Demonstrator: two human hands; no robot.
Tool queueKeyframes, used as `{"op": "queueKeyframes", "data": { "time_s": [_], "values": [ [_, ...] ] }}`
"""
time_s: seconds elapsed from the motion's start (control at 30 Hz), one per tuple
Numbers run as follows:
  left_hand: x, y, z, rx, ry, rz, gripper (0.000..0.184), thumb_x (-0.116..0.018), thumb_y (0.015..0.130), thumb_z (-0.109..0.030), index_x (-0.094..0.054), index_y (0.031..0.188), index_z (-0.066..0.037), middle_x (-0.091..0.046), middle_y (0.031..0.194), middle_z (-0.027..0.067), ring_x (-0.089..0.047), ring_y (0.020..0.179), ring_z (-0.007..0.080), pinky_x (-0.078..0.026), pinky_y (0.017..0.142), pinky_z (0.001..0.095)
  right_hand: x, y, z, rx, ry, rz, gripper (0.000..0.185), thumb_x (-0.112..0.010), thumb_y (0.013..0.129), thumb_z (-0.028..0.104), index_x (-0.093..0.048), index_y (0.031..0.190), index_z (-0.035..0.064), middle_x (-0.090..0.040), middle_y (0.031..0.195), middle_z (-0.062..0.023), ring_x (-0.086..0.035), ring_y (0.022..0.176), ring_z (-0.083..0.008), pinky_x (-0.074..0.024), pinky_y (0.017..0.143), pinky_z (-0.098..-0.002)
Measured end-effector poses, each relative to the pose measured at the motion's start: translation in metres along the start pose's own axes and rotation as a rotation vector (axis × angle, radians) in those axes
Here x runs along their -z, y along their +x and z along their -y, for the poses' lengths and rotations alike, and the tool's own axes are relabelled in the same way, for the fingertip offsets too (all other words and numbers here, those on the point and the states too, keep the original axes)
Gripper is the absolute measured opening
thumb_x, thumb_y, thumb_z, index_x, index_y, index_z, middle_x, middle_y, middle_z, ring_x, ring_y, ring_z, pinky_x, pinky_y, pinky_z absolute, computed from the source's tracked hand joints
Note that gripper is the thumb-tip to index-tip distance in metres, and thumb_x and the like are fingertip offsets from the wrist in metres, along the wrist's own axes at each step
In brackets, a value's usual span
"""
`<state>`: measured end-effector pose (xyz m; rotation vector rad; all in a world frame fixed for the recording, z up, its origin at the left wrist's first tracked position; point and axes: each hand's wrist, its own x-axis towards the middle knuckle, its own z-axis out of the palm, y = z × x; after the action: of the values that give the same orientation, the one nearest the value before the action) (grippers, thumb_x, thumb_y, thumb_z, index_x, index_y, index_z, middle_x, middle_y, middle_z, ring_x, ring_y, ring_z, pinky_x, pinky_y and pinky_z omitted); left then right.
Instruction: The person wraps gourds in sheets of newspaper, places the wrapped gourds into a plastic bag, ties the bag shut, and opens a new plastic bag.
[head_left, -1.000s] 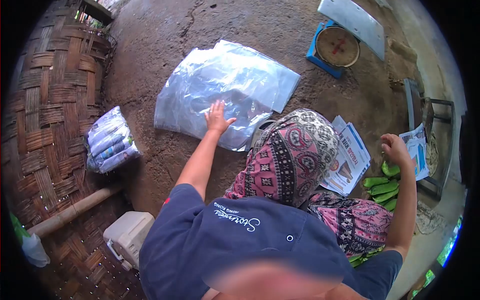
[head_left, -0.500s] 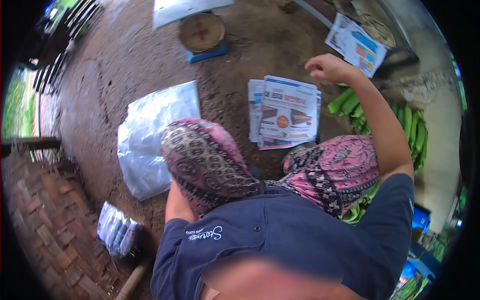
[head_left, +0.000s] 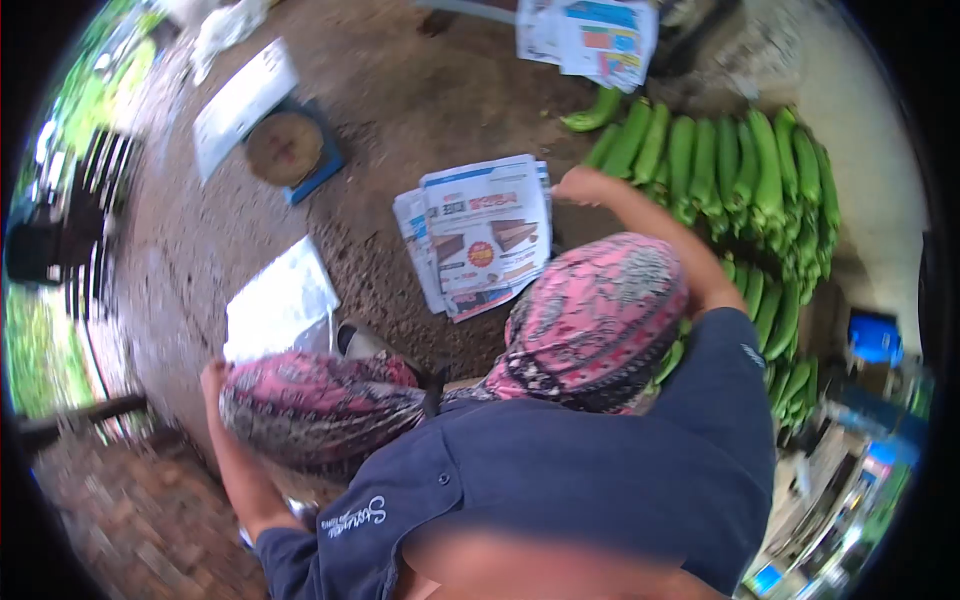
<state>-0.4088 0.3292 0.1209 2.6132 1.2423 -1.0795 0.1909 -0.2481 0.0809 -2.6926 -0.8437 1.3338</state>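
My left hand [head_left: 213, 378] is beside my left knee, near the lower left corner of the clear plastic sheets [head_left: 283, 305]; its fingers are mostly hidden. At the right edge of the newspaper stack [head_left: 487, 235], my right hand [head_left: 582, 187] hovers or rests, blurred, with its fingers unclear. Long green vegetables [head_left: 705, 165] lie in rows just right of that hand, and one curved green piece [head_left: 597, 110] is above it.
A blue scale [head_left: 325, 165] with a round brown top [head_left: 284, 148] stands at the upper left, beside a pale metal plate [head_left: 243, 105]. More printed papers [head_left: 606, 42] lie at the top. Woven matting [head_left: 130, 500] is at the lower left.
The view has swung right, bringing more green vegetables into sight. My left hand has left the middle of the plastic sheets for my knee's side. My right hand has come to the newspapers' edge.
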Motion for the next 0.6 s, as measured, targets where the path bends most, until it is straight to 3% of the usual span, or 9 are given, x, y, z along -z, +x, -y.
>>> {"op": "queueKeyframes", "data": {
  "time_s": [0.03, 0.17, 0.2, 0.23, 0.3, 0.33, 0.43, 0.53, 0.6],
  "values": [
    [0.015, 0.006, 0.011, -0.023, -0.028, 0.002, 0.047, -0.068, 0.08, -0.028, -0.056, 0.117, -0.002, -0.056, 0.123, 0.0172, -0.059, 0.104, 0.0299, -0.05, 0.084, 0.0374, -0.054, 0.053, -0.049, 0.367, -0.201, -0.211, 0.05, -0.05, 0.087, 0.045, -0.066, 0.089, -0.0019, -0.066, 0.085, -0.0212, -0.064, 0.077, -0.0356, -0.0503, 0.071, -0.045],
    [0.084, 0.046, 0.042, -0.135, -0.846, -0.248, 0.038, -0.052, 0.093, -0.025, -0.053, 0.12, 0.002, -0.062, 0.112, 0.0146, -0.061, 0.101, 0.0213, -0.051, 0.083, 0.0332, -0.07, 0.038, -0.011, 0.365, 0.115, -0.329, 0.046, -0.054, 0.086, 0.044, -0.063, 0.093, -0.0004, -0.065, 0.091, -0.0221, -0.061, 0.086, -0.0395, -0.0478, 0.076, -0.0459],
    [0.133, 0.014, 0.001, -0.194, -1.085, -0.358, 0.034, -0.046, 0.097, -0.024, -0.055, 0.117, 0.002, -0.065, 0.106, 0.0128, -0.062, 0.098, 0.0179, -0.05, 0.084, 0.032, -0.049, 0.03, 0.007, 0.515, 0.12, -0.395, 0.046, -0.055, 0.085, 0.045, -0.064, 0.09, 0.0009, -0.064, 0.087, -0.0215, -0.061, 0.084, -0.0397, -0.0478, 0.077, -0.0461],
    [0.183, -0.014, -0.056, -0.312, -1.193, -0.302, 0.037, -0.046, 0.097, -0.026, -0.053, 0.122, 0.001, -0.064, 0.106, 0.0122, -0.06, 0.094, 0.0168, -0.048, 0.083, 0.0292, -0.014, 0.02, 0.035, 0.495, 0.056, -0.281, 0.049, -0.061, 0.08, 0.046, -0.063, 0.103, 0.0033, -0.062, 0.1, -0.0208, -0.059, 0.095, -0.0371, -0.0466, 0.083, -0.0451],
    [0.259, -0.082, -0.184, -0.507, -1.23, -0.229, 0.04, -0.045, 0.098, -0.028, -0.05, 0.126, 0.0, -0.063, 0.107, 0.0119, -0.059, 0.092, 0.016, -0.046, 0.085, 0.0265, 0.047, -0.033, 0.101, 0.61, 0.058, -0.51, 0.082, -0.073, 0.069, 0.04, -0.039, 0.137, 0.0091, -0.039, 0.137, -0.0206, -0.037, 0.127, -0.0347, -0.0345, 0.103, -0.0434],
    [0.281, -0.109, -0.235, -0.584, -1.151, -0.215, 0.041, -0.044, 0.098, -0.029, -0.049, 0.127, 0.0, -0.063, 0.108, 0.0122, -0.06, 0.093, 0.0162, -0.046, 0.086, 0.0264, 0.068, -0.046, 0.134, 0.805, -0.017, -0.712, 0.092, -0.077, 0.066, 0.04, -0.033, 0.141, 0.0105, -0.032, 0.143, -0.0198, -0.03, 0.133, -0.0348, -0.0295, 0.107, -0.0428],
    [0.29, -0.106, -0.322, -0.684, -1.32, -0.344, 0.044, -0.043, 0.099, -0.032, -0.049, 0.125, 0.003, -0.061, 0.113, 0.0151, -0.058, 0.103, 0.0185, -0.045, 0.091, 0.0309, 0.107, -0.099, 0.213, 1.046, -0.188, -0.683, 0.099, -0.078, 0.064, 0.04, -0.026, 0.144, 0.0125, -0.022, 0.15, -0.0153, -0.022, 0.137, -0.0344, -0.0278, 0.108, -0.0413],
    [0.325, -0.124, -0.335, -0.808, -1.586, -0.268, 0.047, -0.043, 0.099, -0.034, -0.049, 0.125, 0.004, -0.06, 0.116, 0.0168, -0.057, 0.108, 0.0227, -0.045, 0.092, 0.0338, 0.128, -0.116, 0.258, 0.968, -0.177, -0.381, 0.06, -0.072, 0.073, 0.034, -0.054, 0.126, 0.0133, -0.06, 0.117, -0.0166, -0.057, 0.111, -0.0258, -0.0428, 0.092, -0.0375],
    [0.342, -0.1, -0.305, -0.922, -1.726, -0.29, 0.049, -0.046, 0.097, -0.036, -0.049, 0.124, 0.005, -0.058, 0.119, 0.0175, -0.057, 0.109, 0.0271, -0.046, 0.093, 0.0385, 0.146, -0.059, 0.262, 1.057, -0.123, -0.388, 0.026, -0.066, 0.079, 0.027, -0.07, 0.102, 0.0147, -0.069, 0.087, -0.0123, -0.067, 0.082, -0.0215, -0.0497, 0.076, -0.0347]
  ]
}}
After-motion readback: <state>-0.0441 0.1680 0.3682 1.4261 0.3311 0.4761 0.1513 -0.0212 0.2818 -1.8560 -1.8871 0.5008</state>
